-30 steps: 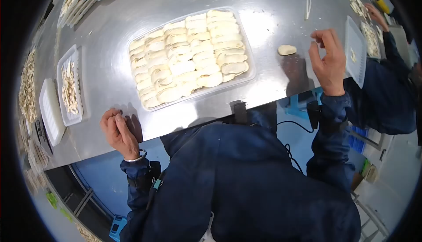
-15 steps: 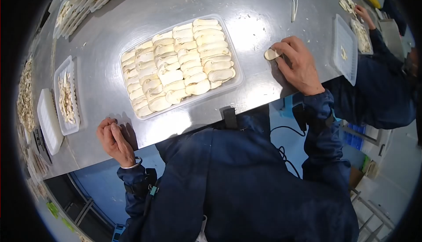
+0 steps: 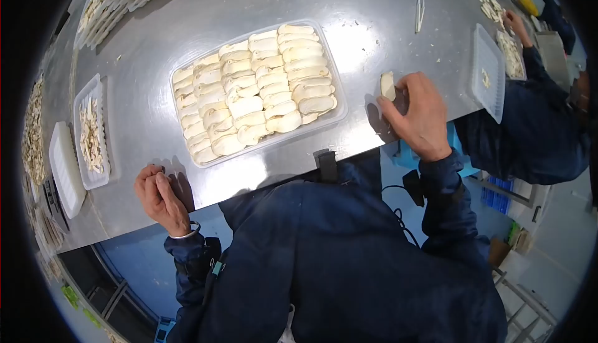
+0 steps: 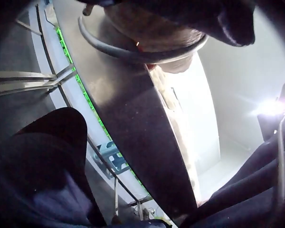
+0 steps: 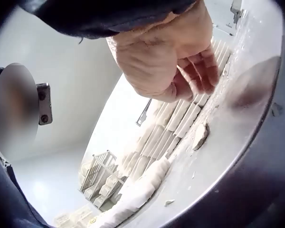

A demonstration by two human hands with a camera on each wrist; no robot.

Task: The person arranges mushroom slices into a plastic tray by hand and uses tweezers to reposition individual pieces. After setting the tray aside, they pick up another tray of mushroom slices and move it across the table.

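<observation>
A single pale mushroom slice (image 3: 387, 85) lies on the metal table, right of the large clear tray (image 3: 341, 114) packed with rows of such slices. My right hand (image 3: 421, 114) is beside it, fingers loosely bent, thumb tip close to the slice's near end. From the right wrist, the slice (image 5: 200, 136) shows lying on the tabletop, apart from the fingertips of the hand (image 5: 156, 61). At the table's front edge, left of the tray, my left hand (image 3: 163, 201) rests with fingers loosely curled. The left wrist view shows mostly its bracelet (image 4: 133, 56).
On the left stand a white tray (image 3: 107, 156) of mushroom strips and a white lidded-looking box (image 3: 67, 171). Trays (image 3: 124, 0) are stacked at back left. Tweezers (image 3: 419, 16) lie at back right. Another tray (image 3: 489, 100) and another person's hand (image 3: 516, 26) are at far right.
My right hand has moved leftward to the slice, touched it, and now sits just right of it. The slice has shifted left and turned lengthwise. My left hand has stayed in place.
</observation>
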